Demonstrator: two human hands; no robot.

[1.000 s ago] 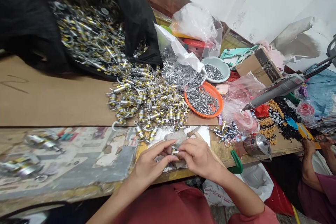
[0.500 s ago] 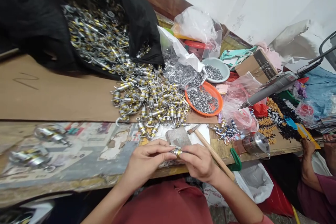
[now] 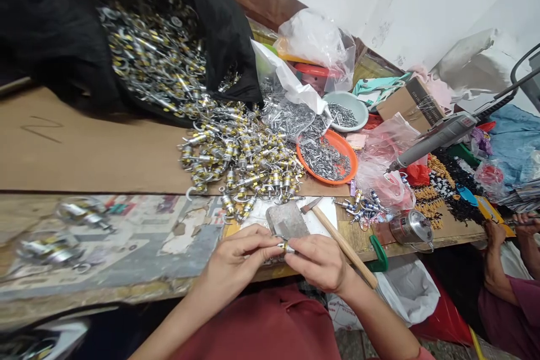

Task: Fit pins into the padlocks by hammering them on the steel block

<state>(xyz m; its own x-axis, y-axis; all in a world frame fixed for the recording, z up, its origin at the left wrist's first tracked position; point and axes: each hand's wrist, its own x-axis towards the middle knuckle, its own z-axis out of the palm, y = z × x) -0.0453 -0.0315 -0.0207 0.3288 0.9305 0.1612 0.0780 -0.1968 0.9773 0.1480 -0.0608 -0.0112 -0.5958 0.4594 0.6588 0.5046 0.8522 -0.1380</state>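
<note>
My left hand (image 3: 238,256) and my right hand (image 3: 320,261) meet at the bench's front edge, fingertips closed on one small silver-and-yellow metal hook fitting (image 3: 286,246). Fingers cover most of it. Just beyond lies a flat grey metal block (image 3: 287,220) on white paper. A hammer (image 3: 343,244) with a wooden handle rests to the right, its head by the block. Behind the block, many similar silver-and-yellow fittings (image 3: 240,160) lie heaped, spilling from a black bag (image 3: 230,50).
Small metal parts fill an orange dish (image 3: 355,160) and a pale blue bowl (image 3: 363,118). An electric screwdriver (image 3: 434,138) hangs at the right. Nearby stand a metal pot (image 3: 407,228), a green clamp (image 3: 379,256) and blue-and-silver fittings (image 3: 367,208). Another person's hands (image 3: 494,232) work far right.
My right fingers have shifted slightly on the fitting, which is turned a little between my hands. At the far right, the other person's hands have moved slightly. The bench items stay put.
</note>
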